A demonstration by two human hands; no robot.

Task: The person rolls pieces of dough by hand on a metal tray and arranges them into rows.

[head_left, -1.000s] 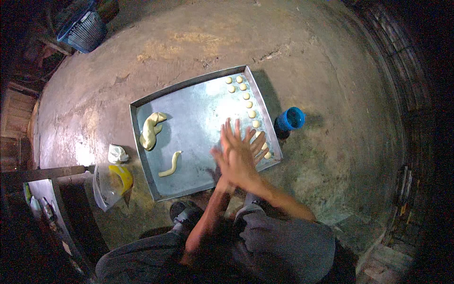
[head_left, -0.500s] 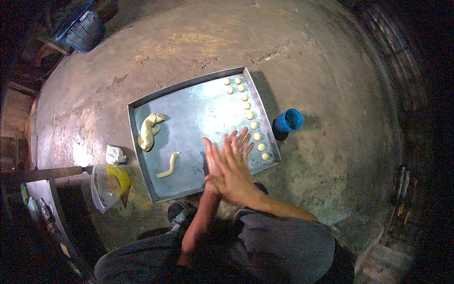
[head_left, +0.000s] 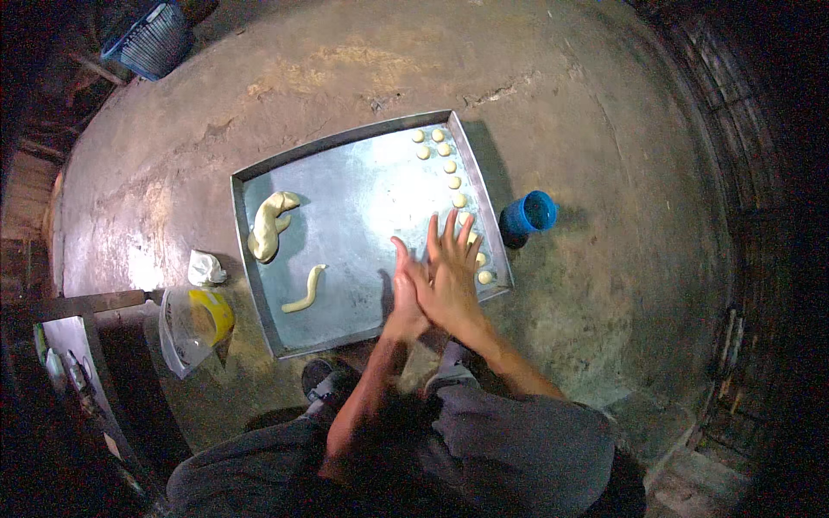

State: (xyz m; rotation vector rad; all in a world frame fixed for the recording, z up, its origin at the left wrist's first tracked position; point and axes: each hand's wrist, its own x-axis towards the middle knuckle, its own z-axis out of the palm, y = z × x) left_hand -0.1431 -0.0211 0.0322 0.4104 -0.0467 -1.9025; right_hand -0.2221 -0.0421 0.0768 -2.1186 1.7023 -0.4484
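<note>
My right hand (head_left: 449, 281) lies over my left hand (head_left: 406, 302), palms together above the near right part of a shallow metal tray (head_left: 256, 302). The right fingers are stretched out and spread. A finger or thumb of the left hand points up, while its other fingers are mostly hidden under the right hand. Whether anything sits between the palms cannot be seen. Small pale dough balls (head_left: 454, 183) line the tray's right side, some partly covered by my fingers. A thick dough lump (head_left: 269, 229) rests at the tray's left, and a thin dough rope (head_left: 311, 292) lies nearer me.
A blue cup (head_left: 529, 212) stands just right of the tray. On the left are a crumpled white bag (head_left: 205, 268), a clear and yellow plastic bag (head_left: 194, 332) and a long dark bar (head_left: 78, 305). At the far left sits a blue basket (head_left: 151, 43) on the worn floor.
My right hand has shifted slightly to the right and its fingers have spread wider over the left. The view has shifted a little; the dough pieces appear unmoved on the tray.
</note>
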